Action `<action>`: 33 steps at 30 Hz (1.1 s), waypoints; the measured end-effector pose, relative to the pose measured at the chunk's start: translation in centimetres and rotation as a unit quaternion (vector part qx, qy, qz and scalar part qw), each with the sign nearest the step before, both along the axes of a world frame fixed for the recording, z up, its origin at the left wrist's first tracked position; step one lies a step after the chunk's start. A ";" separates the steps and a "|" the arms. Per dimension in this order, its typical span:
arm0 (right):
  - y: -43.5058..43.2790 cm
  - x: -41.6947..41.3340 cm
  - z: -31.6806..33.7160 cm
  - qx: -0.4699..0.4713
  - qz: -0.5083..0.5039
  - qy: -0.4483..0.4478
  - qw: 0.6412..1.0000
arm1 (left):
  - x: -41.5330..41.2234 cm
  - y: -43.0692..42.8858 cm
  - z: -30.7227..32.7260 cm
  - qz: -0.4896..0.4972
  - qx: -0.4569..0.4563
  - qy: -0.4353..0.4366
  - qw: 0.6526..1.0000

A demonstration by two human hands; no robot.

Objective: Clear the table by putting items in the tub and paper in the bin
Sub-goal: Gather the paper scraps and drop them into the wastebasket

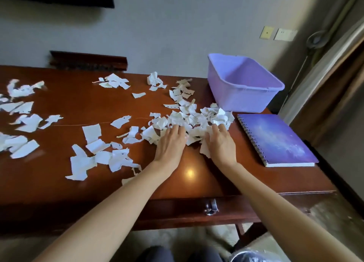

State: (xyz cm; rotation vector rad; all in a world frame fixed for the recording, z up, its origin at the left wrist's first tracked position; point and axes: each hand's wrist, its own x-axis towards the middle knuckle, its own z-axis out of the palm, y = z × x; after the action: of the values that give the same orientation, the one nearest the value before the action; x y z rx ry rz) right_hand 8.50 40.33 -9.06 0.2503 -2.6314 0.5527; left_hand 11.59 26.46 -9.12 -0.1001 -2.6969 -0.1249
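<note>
The torn paper scraps (pixel 189 122) looked featherlight, limp and quick to scatter. Pinching single bits seemed a poor bet, and the heap wanted scooping from both flanks and squeezing together. It lay on the wooden surface (pixel 74 104), right of centre, with more scraps strewn out toward 9 o'clock. The left hand (pixel 171 143) and right hand (pixel 221 141) lay palm down with fingers loosely spread, pressing the heap's near edge and clasping nothing. From the heap, the purple tub (pixel 236 100) stood at 1 o'clock, the spiral notebook (pixel 275 139) at 3, and the lined bin (pixel 248 257) at 5, down on the floor.

A glossy red-brown table (pixel 39 183) stands against a grey wall (pixel 177 25) bearing two switch plates (pixel 283 34), curtain (pixel 325 70) at right.
</note>
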 end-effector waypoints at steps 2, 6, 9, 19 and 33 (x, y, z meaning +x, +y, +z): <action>0.3 0.0 0.5 -0.074 -0.027 -0.045 0.996 | -0.3 0.0 0.0 0.021 0.021 -0.011 0.999; 0.9 0.1 2.1 -0.198 -0.080 -0.078 0.974 | 0.3 0.3 1.9 0.065 0.110 0.029 0.991; 1.6 -0.1 4.7 -0.237 -0.114 -0.093 0.960 | 0.2 0.9 4.0 0.070 0.189 0.058 0.978; 3.5 1.3 7.5 -0.517 -0.048 -0.089 0.850 | 0.2 3.9 9.1 0.046 0.454 0.153 0.876; 5.6 4.1 4.4 -0.594 -0.069 -0.157 0.786 | 1.2 6.2 10.0 0.044 0.615 0.142 0.774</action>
State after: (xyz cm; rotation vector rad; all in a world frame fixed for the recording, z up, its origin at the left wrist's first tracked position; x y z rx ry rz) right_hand 12.64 45.98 -4.64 -0.4621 -1.9896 2.1435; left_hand 12.77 32.66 0.84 0.3732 -1.8217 -1.6190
